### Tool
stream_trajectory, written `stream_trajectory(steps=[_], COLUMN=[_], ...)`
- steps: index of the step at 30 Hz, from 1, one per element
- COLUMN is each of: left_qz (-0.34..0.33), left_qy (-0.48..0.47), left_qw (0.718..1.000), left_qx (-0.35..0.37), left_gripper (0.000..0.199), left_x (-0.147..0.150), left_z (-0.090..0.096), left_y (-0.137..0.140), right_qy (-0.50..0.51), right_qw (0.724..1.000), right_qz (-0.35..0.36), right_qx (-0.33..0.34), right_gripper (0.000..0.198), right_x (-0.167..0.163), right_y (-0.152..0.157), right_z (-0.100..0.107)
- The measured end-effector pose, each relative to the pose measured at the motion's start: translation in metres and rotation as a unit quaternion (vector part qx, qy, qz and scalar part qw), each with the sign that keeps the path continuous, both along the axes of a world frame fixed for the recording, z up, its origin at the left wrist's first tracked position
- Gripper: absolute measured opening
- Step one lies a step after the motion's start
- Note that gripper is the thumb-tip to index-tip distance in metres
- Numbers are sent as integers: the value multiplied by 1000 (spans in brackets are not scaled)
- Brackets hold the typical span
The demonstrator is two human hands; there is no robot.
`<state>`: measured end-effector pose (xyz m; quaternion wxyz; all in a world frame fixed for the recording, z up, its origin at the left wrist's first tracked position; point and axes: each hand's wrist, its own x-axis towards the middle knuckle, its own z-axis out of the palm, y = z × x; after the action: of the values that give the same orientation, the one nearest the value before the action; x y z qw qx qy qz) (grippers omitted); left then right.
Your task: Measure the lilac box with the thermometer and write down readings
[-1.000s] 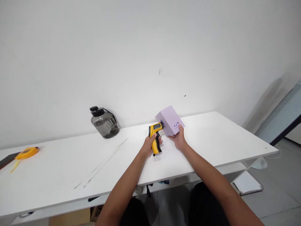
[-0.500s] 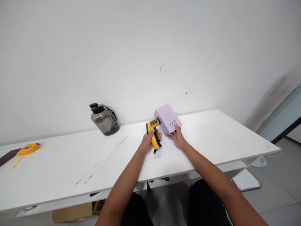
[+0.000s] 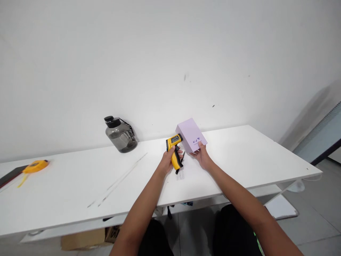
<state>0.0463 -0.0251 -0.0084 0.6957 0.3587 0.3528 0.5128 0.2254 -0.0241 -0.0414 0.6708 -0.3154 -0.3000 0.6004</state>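
The left hand (image 3: 168, 160) grips the yellow infrared thermometer (image 3: 174, 149), which has dropped slightly and tilted since a second ago, its nose at the lilac box (image 3: 190, 135) that the right hand (image 3: 203, 156) props tilted. So the work centres on the box. Around: white table (image 3: 239, 156), far-left water jug (image 3: 119, 134), tape measure (image 3: 34, 166), bare wall.

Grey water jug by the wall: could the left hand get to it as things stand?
Probably, but not freely: the left hand is gripping the yellow thermometer gun. The tabletop toward the jug looks unobstructed.
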Motion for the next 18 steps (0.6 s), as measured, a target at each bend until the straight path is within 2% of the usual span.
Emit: stream_trajectory(steps=[9,18], left_qz=[-10,16], left_qy=[-28,-32], left_qw=[1000,999], left_qx=[6,15], left_gripper=[39,39], left_x=[1,2], left_z=[-3,-2], left_y=[1,2], right_qy=[14,3], right_qw=[1000,1000], right_qz=[1,3], right_qx=[-5,-11], right_gripper=[67,69], right_x=[1,1], right_y=[0,-1], right_z=[2,3])
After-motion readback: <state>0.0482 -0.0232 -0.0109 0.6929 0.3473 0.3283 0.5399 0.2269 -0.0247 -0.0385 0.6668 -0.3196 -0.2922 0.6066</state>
